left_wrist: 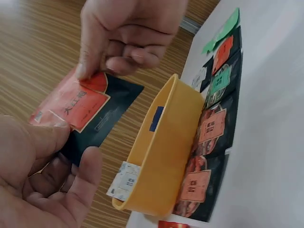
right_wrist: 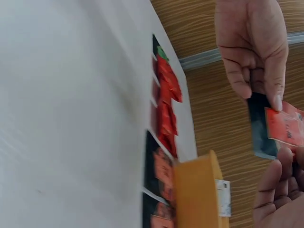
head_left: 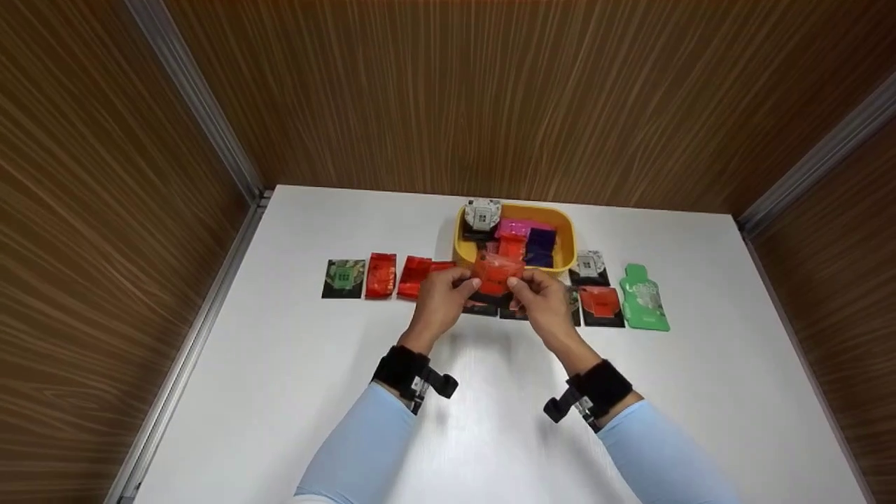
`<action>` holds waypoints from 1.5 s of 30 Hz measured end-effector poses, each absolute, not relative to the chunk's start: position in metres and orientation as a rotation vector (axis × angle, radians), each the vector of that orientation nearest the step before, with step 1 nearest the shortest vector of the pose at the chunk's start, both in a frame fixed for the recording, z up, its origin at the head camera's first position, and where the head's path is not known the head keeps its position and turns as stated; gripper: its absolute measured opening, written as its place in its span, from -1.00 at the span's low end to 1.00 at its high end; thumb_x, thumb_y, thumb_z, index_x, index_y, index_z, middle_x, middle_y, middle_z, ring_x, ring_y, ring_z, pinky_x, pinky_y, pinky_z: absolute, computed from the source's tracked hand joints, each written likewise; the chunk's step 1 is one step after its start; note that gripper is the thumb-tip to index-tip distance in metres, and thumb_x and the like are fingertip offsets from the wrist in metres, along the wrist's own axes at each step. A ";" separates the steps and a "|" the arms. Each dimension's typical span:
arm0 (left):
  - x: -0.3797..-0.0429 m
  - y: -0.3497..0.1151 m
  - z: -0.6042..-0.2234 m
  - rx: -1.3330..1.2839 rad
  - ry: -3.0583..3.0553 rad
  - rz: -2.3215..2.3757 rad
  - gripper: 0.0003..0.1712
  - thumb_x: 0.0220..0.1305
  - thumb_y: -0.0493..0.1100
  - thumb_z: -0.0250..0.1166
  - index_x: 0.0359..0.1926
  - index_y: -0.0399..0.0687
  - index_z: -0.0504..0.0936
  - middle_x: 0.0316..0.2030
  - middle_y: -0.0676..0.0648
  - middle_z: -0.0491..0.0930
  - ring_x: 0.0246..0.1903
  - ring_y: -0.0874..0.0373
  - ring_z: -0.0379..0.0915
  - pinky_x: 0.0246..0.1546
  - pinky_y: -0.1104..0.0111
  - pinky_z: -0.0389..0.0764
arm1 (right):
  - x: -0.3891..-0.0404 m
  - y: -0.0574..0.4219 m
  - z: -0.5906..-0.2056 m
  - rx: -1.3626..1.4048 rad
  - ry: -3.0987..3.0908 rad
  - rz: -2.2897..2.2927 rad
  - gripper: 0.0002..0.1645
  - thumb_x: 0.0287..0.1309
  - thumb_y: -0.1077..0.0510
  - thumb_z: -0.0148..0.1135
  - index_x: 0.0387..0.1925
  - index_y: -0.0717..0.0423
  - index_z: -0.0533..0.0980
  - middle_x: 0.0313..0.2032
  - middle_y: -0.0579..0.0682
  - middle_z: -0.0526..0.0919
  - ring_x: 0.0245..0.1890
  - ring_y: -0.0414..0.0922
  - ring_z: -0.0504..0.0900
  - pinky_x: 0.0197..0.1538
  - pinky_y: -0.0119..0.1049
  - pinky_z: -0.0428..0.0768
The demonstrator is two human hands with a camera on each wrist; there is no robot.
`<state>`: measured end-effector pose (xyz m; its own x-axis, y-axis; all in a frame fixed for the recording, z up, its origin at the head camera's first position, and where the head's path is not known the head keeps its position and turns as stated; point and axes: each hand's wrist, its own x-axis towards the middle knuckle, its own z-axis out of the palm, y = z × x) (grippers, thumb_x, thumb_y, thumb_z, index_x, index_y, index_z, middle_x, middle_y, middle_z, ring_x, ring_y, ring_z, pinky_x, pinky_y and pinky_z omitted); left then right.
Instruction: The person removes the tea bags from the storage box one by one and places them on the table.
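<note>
A red-and-black tea sachet (head_left: 495, 274) with Chinese lettering is held up in front of the yellow basket (head_left: 564, 241). My left hand (head_left: 439, 297) pinches one side of it between thumb and fingers. On the opposite side, my right hand (head_left: 548, 306) grips it the same way. In the left wrist view the sachet (left_wrist: 90, 111) tilts between both hands, its red label facing the camera. The basket holds a white-and-black sachet (head_left: 482, 215), a pink packet (head_left: 516, 227) and a dark purple packet (head_left: 540, 246).
Left of the basket lie a green-labelled black sachet (head_left: 344, 278) and shiny red packets (head_left: 381, 275). To its right are another white-and-black sachet (head_left: 589, 268), a red-and-black sachet (head_left: 602, 306) and a green pouch (head_left: 645, 299). Wood-grain panels (head_left: 448, 98) wall the white table (head_left: 280, 385).
</note>
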<state>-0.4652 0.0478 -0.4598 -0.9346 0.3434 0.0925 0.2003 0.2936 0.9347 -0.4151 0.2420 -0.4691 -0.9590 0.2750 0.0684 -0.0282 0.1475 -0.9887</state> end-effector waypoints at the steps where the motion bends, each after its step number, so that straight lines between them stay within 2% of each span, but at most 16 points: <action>1: -0.464 0.047 -0.462 0.494 2.394 1.725 -0.81 0.50 -0.15 0.34 -0.03 -0.15 0.77 -0.23 -0.08 0.75 -0.31 0.01 0.71 -0.29 0.31 0.67 | -0.414 0.241 -0.474 -0.257 -2.198 1.907 -0.86 0.46 0.21 0.30 -0.18 0.26 0.61 -0.48 -0.03 0.66 -0.53 -0.16 0.62 -0.42 -0.35 0.62; 6: -0.464 0.035 -0.477 0.432 2.316 1.717 -0.80 0.48 -0.14 0.35 -0.03 -0.16 0.77 -0.23 -0.09 0.74 -0.33 -0.11 0.73 -0.27 0.19 0.75 | -0.408 0.237 -0.492 -0.321 -2.199 1.962 -0.83 0.47 0.20 0.29 -0.19 0.28 0.63 -0.43 -0.03 0.69 -0.55 -0.19 0.58 -0.47 -0.38 0.56; 9: -0.467 0.015 -0.487 0.370 2.352 1.687 -0.81 0.47 -0.11 0.36 -0.06 -0.12 0.78 -0.25 -0.08 0.74 -0.29 -0.23 0.72 -0.35 0.27 0.69 | -0.405 0.239 -0.500 -0.351 -2.210 1.974 -0.78 0.48 0.18 0.27 -0.15 0.33 0.64 -0.36 0.01 0.74 -0.55 -0.19 0.59 -0.48 -0.38 0.56; 11: -0.469 -0.003 -0.494 0.306 2.394 1.659 -0.81 0.47 -0.11 0.37 -0.06 -0.11 0.79 -0.24 -0.09 0.75 -0.30 -0.22 0.72 -0.39 0.33 0.64 | -0.403 0.241 -0.505 -0.376 -2.214 1.974 -0.74 0.49 0.18 0.26 -0.12 0.38 0.62 -0.35 0.04 0.74 -0.55 -0.19 0.59 -0.49 -0.38 0.55; 18: -0.478 -0.073 -0.521 0.009 2.494 1.519 -0.74 0.46 -0.13 0.36 0.00 -0.21 0.78 -0.16 -0.18 0.79 -0.50 0.07 0.69 -0.49 0.40 0.56 | -0.397 0.247 -0.515 -0.437 -2.225 1.958 -0.73 0.49 0.18 0.27 -0.11 0.39 0.61 -0.37 0.04 0.71 -0.55 -0.16 0.57 -0.50 -0.38 0.54; 21: -0.479 -0.100 -0.528 -0.074 2.547 1.437 -0.74 0.44 -0.15 0.34 -0.03 -0.26 0.77 -0.32 -0.16 0.78 -0.59 0.19 0.61 -0.53 0.41 0.53 | -0.395 0.248 -0.517 -0.444 -2.228 1.960 -0.73 0.48 0.17 0.28 -0.10 0.38 0.62 -0.37 0.05 0.71 -0.54 -0.14 0.57 -0.50 -0.37 0.54; 24: -0.481 -0.119 -0.530 -0.108 2.634 1.315 -0.77 0.43 -0.15 0.33 -0.14 -0.26 0.77 -0.54 -0.10 0.71 -0.62 0.19 0.56 -0.52 0.39 0.48 | -0.393 0.248 -0.517 -0.437 -2.233 1.962 -0.72 0.48 0.18 0.27 -0.09 0.41 0.62 -0.38 0.03 0.70 -0.54 -0.14 0.57 -0.49 -0.38 0.55; 27: -0.482 -0.132 -0.529 -0.128 2.713 1.185 -0.77 0.43 -0.14 0.31 -0.20 -0.25 0.76 -0.52 -0.10 0.70 -0.50 0.07 0.60 -0.47 0.32 0.48 | -0.391 0.248 -0.517 -0.426 -2.245 1.961 -0.69 0.49 0.18 0.26 -0.08 0.46 0.60 -0.40 0.02 0.70 -0.55 -0.15 0.57 -0.49 -0.39 0.55; 33: -0.485 -0.148 -0.531 -0.180 2.802 1.042 -0.74 0.41 -0.14 0.26 -0.17 -0.24 0.77 -0.18 -0.27 0.79 -0.18 -0.25 0.69 -0.27 0.05 0.60 | -0.388 0.249 -0.521 -0.425 -2.274 1.949 -0.67 0.50 0.16 0.25 -0.10 0.45 0.59 -0.39 0.01 0.71 -0.55 -0.16 0.56 -0.49 -0.37 0.56; 37: -0.487 -0.157 -0.533 -0.220 2.836 1.046 -0.72 0.39 -0.16 0.20 -0.17 -0.26 0.76 -0.15 -0.32 0.78 -0.15 -0.31 0.69 -0.20 -0.09 0.62 | -0.386 0.250 -0.524 -0.446 -2.280 1.943 -0.71 0.49 0.16 0.26 -0.12 0.39 0.62 -0.39 0.01 0.71 -0.53 -0.12 0.57 -0.48 -0.35 0.57; 45: -0.490 -0.166 -0.534 -0.253 2.853 1.049 -0.70 0.40 -0.18 0.17 -0.18 -0.31 0.74 -0.15 -0.37 0.76 -0.11 -0.37 0.68 -0.15 -0.15 0.62 | -0.383 0.251 -0.529 -0.471 -2.285 1.933 -0.76 0.47 0.18 0.27 -0.18 0.35 0.63 -0.39 0.03 0.71 -0.53 -0.10 0.55 -0.49 -0.34 0.56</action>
<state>-0.4896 -0.1664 -0.5335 -0.9821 -0.1233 -0.1426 -0.1863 0.7502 0.6344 -0.3830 0.2514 -0.5290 -0.9455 0.3052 -0.1136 0.1625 0.1401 -0.9767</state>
